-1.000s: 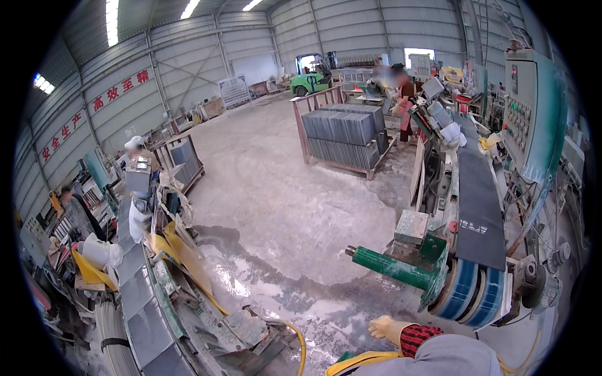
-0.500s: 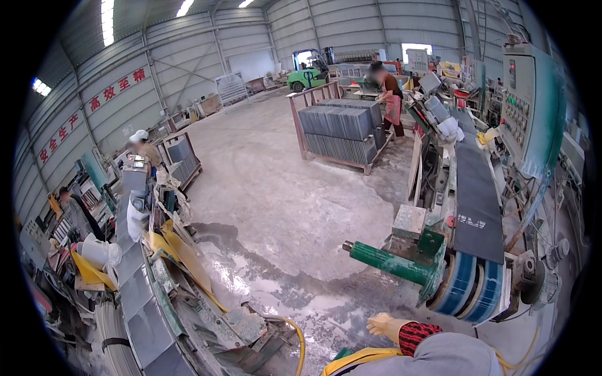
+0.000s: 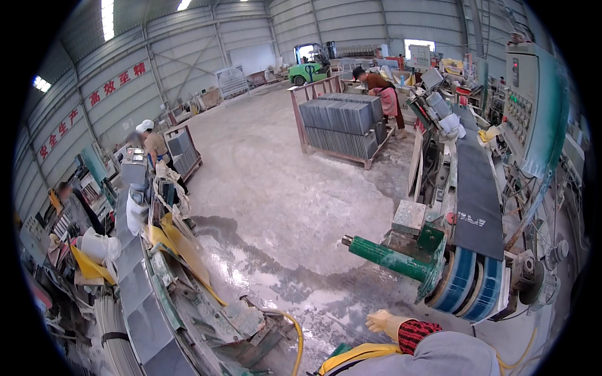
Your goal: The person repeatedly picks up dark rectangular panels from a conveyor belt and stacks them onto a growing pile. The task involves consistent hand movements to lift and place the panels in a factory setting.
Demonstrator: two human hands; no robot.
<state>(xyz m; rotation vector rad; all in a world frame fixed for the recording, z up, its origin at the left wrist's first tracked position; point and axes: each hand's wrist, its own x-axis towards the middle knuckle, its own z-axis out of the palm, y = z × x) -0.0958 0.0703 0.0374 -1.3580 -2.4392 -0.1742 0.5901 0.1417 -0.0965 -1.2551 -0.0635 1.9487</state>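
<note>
My right hand [image 3: 385, 324], in a cream glove below a red-and-black checked cuff, hangs at the lower edge with the fingers loosely curled. Nothing shows in it. My grey sleeve [image 3: 451, 354] runs in from the lower right, beside a strip of yellow material [image 3: 360, 358]. Nearest to the hand is a green cylinder [image 3: 389, 257] fixed to the end of the right conveyor, whose blue belts [image 3: 459, 282] turn over there. On those belts rests a long dark grey surface [image 3: 480, 219] with white marks. My left hand is out of the picture.
Grey slabs [image 3: 147, 319] lie along the left conveyor; a yellow hose [image 3: 300, 341] curves over the wet floor. A control cabinet [image 3: 523, 106] stands right. Farther off are a rack of stacked slabs [image 3: 335, 116], a green forklift [image 3: 308, 70] and co-workers [image 3: 390, 94].
The co-worker by the slab rack has bent forward and shifted left. At the left rack another co-worker shows more of the body. My right hand has hardly moved.
</note>
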